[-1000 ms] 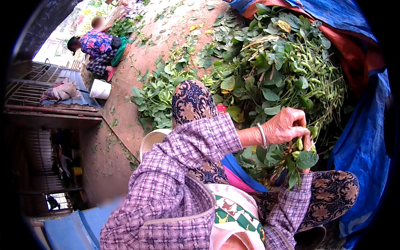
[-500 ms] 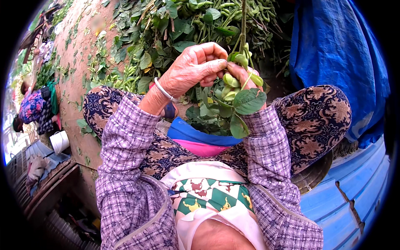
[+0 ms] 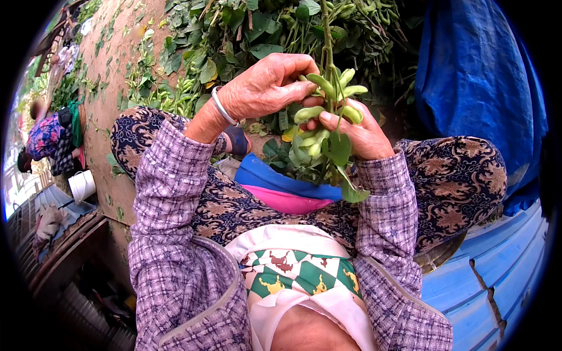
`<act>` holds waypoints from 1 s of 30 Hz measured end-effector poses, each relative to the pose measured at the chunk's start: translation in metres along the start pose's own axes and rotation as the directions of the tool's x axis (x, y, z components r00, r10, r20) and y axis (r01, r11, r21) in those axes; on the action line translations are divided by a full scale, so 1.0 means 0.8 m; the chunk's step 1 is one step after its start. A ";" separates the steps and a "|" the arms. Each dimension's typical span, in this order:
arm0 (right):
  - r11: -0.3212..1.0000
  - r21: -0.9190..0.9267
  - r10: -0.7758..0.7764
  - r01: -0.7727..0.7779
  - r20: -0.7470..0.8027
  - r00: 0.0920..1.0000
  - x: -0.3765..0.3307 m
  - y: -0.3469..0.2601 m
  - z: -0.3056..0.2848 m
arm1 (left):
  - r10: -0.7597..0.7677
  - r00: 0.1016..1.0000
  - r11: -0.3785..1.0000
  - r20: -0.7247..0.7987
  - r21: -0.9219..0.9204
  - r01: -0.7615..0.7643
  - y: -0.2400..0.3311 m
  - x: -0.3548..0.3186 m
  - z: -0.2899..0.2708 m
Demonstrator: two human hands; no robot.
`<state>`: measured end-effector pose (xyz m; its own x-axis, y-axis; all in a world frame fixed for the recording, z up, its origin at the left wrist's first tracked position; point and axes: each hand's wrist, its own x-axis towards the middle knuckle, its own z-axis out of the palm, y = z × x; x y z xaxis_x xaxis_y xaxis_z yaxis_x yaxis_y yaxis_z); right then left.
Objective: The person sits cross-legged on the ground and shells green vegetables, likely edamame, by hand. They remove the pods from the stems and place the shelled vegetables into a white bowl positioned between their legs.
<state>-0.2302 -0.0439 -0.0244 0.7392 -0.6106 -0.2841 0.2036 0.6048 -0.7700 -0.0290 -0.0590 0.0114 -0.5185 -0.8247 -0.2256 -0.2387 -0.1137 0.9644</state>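
Above my lap, a green soybean stalk (image 3: 328, 44) runs down between my hands, with plump pods (image 3: 319, 143) and a few leaves at its lower end. My right hand (image 3: 369, 136) grips this stalk, the thumb lying across the front among the pods. From the other side my left hand (image 3: 266, 88), with a pale bracelet on its wrist, pinches at a pod (image 3: 321, 86) near the stalk. Its fingertips are partly hidden, so the exact hold is hard to see. Below the hands, a leaf (image 3: 338, 149) hangs over my right palm.
Ahead lies a heap of soybean plants (image 3: 269, 29). A blue tarp (image 3: 468, 76) hangs at the right, above blue ridged sheeting (image 3: 468, 286). Between my legs are a blue piece (image 3: 287, 178) and a pink one (image 3: 287, 200). Far left are a person (image 3: 47, 137) and a white bucket (image 3: 82, 186).
My right hand has shifted right and lower and turned, showing its thumb and more pods. The stalk has moved slightly left. My left hand stays close to the pods.
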 end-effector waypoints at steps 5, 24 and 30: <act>0.998 -0.049 -0.035 0.034 -0.029 0.999 0.004 0.005 0.001 | 0.019 0.997 0.996 -0.078 0.093 -0.011 -0.013 0.002 0.002; 0.943 -0.324 -0.101 0.080 -0.047 0.994 0.006 0.012 -0.003 | -0.087 0.994 0.974 0.062 -0.206 0.097 -0.003 -0.007 -0.011; 0.966 -0.257 -0.067 0.041 -0.096 0.993 0.005 0.024 -0.004 | 0.278 0.951 0.929 -0.138 0.290 -0.230 -0.024 0.009 -0.001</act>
<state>-0.2256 -0.0366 -0.0423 0.6588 -0.6962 -0.2850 0.0620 0.4277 -0.9018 -0.0280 -0.0633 -0.0084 -0.4463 -0.8919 0.0729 -0.3407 0.2447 0.9078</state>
